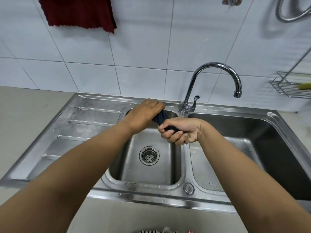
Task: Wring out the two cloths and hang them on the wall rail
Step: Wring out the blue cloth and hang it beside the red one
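While twisted, dark cloth (161, 118) unlabelled.

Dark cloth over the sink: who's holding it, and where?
Both hands grip the dark cloth, twisted into a rope: left hand on its far end, right hand on its near end, above the small basin.

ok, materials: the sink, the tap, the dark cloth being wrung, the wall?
Sink: looks like brushed stainless steel, dull grey sheen, pressed drainer ribs.
Tap: polished chrome-like metal, mirror highlights.
Dark cloth: soft navy fabric, twisted into a rope between left hand and right hand; fibre unclear.
Wall: glossy white tiles, probably ceramic, with grout lines.
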Demonstrator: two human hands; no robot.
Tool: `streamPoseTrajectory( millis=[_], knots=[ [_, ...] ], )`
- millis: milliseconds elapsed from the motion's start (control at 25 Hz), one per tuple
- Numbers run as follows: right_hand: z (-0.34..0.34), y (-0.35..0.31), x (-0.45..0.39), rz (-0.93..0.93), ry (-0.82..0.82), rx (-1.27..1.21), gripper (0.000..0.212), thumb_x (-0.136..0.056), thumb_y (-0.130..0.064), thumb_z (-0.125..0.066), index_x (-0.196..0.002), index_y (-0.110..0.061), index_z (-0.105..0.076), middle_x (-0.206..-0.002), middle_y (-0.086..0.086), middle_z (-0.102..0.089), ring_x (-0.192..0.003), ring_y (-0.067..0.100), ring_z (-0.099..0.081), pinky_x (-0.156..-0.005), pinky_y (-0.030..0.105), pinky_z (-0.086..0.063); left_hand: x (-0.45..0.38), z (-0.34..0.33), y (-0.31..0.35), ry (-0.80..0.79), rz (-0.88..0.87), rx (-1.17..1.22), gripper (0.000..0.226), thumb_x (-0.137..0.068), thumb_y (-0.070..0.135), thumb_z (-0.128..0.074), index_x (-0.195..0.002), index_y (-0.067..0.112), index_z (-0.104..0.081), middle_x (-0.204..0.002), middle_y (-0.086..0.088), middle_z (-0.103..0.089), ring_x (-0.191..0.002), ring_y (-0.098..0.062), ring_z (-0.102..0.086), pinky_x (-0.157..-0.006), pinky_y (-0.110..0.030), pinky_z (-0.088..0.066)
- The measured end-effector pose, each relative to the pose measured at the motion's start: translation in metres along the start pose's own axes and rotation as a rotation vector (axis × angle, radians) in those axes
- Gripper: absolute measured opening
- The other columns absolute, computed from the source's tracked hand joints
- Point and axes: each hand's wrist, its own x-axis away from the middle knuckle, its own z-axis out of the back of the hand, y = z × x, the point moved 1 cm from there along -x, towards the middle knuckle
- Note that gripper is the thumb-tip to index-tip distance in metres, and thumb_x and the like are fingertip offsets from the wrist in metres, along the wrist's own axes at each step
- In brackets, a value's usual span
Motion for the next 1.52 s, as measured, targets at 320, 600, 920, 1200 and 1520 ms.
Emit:
streamPoseTrajectory(
  millis=[320,600,920,1200,1520],
  knots=[
    [0.007,-0.002,-0.013,-0.264,0.687,1.069,0.02,-0.086,-0.027,-0.052,-0.073,-0.014,-0.046,-0.064,0.004,-0.047,-0.049,0.018,-0.038,-0.045,0.022,-0.031,-0.003,0.0,0.011,-0.561,0.092,-0.25,0.018,-0.091,0.026,-0.049,-0.107,0.016,-0.048,-0.098,-0.008,-0.065,-0.088,-0.032,-0.061,-0.063,-0.033,-0.037],
    [0.009,0.012,-0.024,0.01,1.06,1.793,0.025,-0.095,-0.034,-0.05,-0.113,-0.018,-0.056,-0.103,0.006,-0.068,-0.095,0.03,-0.065,-0.065,0.032,-0.038,0.013,-0.024,0.04,-0.64,0.595,0.396,0.009,-0.08,0.021,-0.058,-0.084,0.013,-0.06,-0.072,-0.007,-0.059,-0.061,-0.023,-0.055,-0.053,-0.026,-0.038],
    [0.017,0.013,-0.024,0.566,1.18,1.856,0.009,-0.087,-0.024,-0.058,-0.09,-0.016,-0.056,-0.069,0.005,-0.062,-0.056,0.029,-0.062,-0.045,0.029,-0.029,0.031,-0.02,0.077,-0.414,1.091,1.769,0.037,-0.086,0.007,-0.042,-0.053,0.02,-0.032,-0.038,0.008,-0.022,-0.03,-0.006,-0.012,-0.036,-0.017,-0.005],
    [0.019,0.007,-0.024,0.356,1.267,1.609,0.023,-0.087,-0.02,-0.057,-0.105,-0.012,-0.046,-0.097,0.01,-0.064,-0.087,0.034,-0.063,-0.059,0.034,-0.036,0.02,-0.019,0.06,-0.333,0.942,1.201,0.016,-0.088,0.015,-0.059,-0.098,0.006,-0.05,-0.061,-0.001,-0.045,-0.044,-0.011,-0.04,-0.038,-0.021,-0.032],
    [0.016,0.001,-0.022,0.116,0.427,0.18,0.032,-0.094,-0.042,-0.055,-0.108,-0.014,-0.051,-0.082,0.001,-0.048,-0.06,0.013,-0.044,-0.055,0.027,-0.045,0.013,-0.019,-0.014,-0.244,0.331,-0.077,0.027,-0.082,0.01,-0.059,-0.109,0.011,-0.052,-0.106,-0.013,-0.053,-0.096,-0.036,-0.055,-0.076,-0.045,-0.047]
  ],
)
